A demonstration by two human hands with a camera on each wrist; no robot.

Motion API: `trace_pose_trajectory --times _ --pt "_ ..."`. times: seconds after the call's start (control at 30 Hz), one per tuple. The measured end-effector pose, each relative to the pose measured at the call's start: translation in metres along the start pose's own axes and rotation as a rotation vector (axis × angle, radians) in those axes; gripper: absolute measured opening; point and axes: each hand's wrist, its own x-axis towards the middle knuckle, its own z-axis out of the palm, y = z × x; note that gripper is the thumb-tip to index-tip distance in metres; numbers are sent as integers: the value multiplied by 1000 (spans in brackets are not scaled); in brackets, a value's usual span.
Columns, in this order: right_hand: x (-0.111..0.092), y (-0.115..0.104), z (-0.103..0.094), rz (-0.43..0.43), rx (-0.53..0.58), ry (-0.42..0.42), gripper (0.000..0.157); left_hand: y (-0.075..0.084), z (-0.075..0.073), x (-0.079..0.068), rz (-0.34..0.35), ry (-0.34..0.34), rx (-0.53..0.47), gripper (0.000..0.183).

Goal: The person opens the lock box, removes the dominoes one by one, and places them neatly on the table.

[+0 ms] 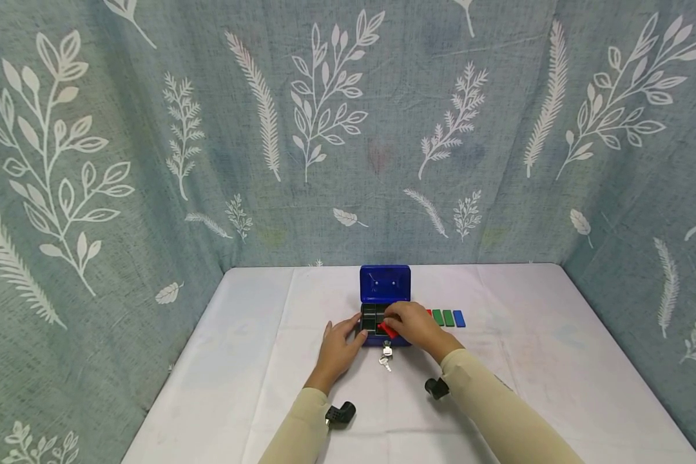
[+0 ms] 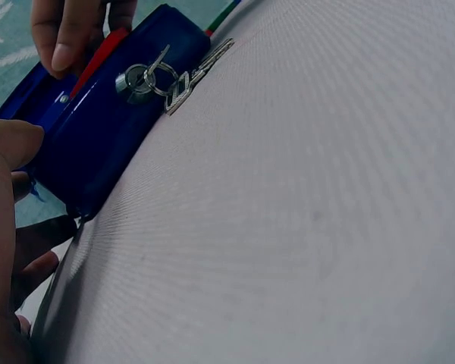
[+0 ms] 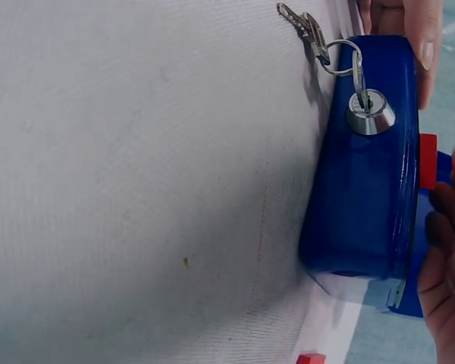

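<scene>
A blue cash box [image 1: 385, 343] stands on the table with its lid [image 1: 385, 281] raised at the back. Inside it is a black tray [image 1: 368, 309] with compartments. My right hand [image 1: 419, 325] holds a flat red block [image 1: 389, 330] low over the tray's right front part; the fingertips are partly hidden. At the box's left side my left hand [image 1: 338, 351] touches it, fingers along the side and thumb by the front left corner. A key sits in the front lock [image 3: 370, 114], with more keys [image 2: 201, 74] hanging from its ring onto the cloth.
To the right of the box, a row of flat blocks lies on the white cloth [image 1: 499, 399]: a red one [image 1: 429, 312] partly behind the right hand, two green ones [image 1: 443, 318] and a blue one [image 1: 459, 318]. A patterned curtain [image 1: 377, 129] hangs behind and at both sides.
</scene>
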Motion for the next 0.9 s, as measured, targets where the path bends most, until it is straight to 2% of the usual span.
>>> trace_pose_trajectory --times 0.17,0.27,0.67,0.9 --pt "-1 -1 0 17 -34 -64 33 0 0 0 22 12 -5 50" --pt "-1 -2 0 13 -29 -76 33 0 -1 -1 10 4 -1 51" --pt "1 0 -2 50 -92 -35 29 2 -2 0 -4 0 -12 51" --pt "0 -1 -4 54 -71 16 29 2 -2 0 7 9 -12 50"
